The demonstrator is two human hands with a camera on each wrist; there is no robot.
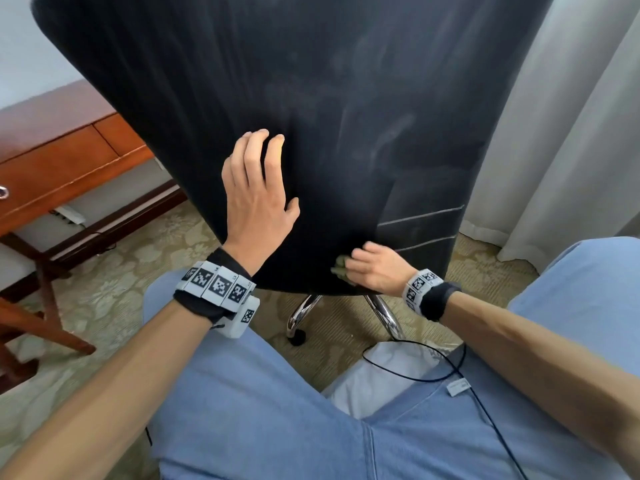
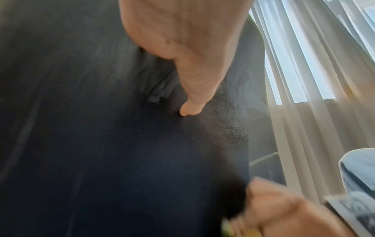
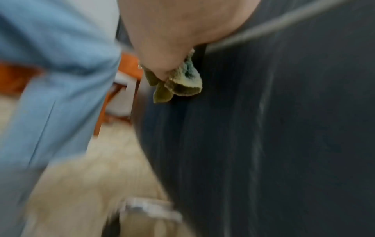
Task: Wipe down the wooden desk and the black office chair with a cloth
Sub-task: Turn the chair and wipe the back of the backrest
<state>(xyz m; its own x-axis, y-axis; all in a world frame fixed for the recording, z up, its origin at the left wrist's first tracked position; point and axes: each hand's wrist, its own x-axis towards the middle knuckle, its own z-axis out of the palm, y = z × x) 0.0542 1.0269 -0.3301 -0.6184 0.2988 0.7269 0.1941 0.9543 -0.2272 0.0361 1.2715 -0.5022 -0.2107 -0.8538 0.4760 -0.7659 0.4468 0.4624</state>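
Observation:
The black office chair (image 1: 346, 98) fills the head view, its backrest turned toward me and streaked with damp wipe marks. My left hand (image 1: 258, 188) lies flat on the backrest (image 2: 101, 144) with straight fingers, steadying it. My right hand (image 1: 375, 268) grips a crumpled olive-green cloth (image 1: 341, 268) and presses it against the lower edge of the backrest. In the right wrist view the cloth (image 3: 180, 85) sticks out below the fist against the dark fabric (image 3: 263, 144). The wooden desk (image 1: 62, 157) stands at the left.
Grey curtains (image 1: 568, 133) hang close on the right. The chair's chrome legs (image 1: 304, 310) and a castor stand on patterned carpet (image 1: 114, 271). My knees in blue trousers (image 1: 277, 410) are near the chair, with a black cable (image 1: 450, 368) between them.

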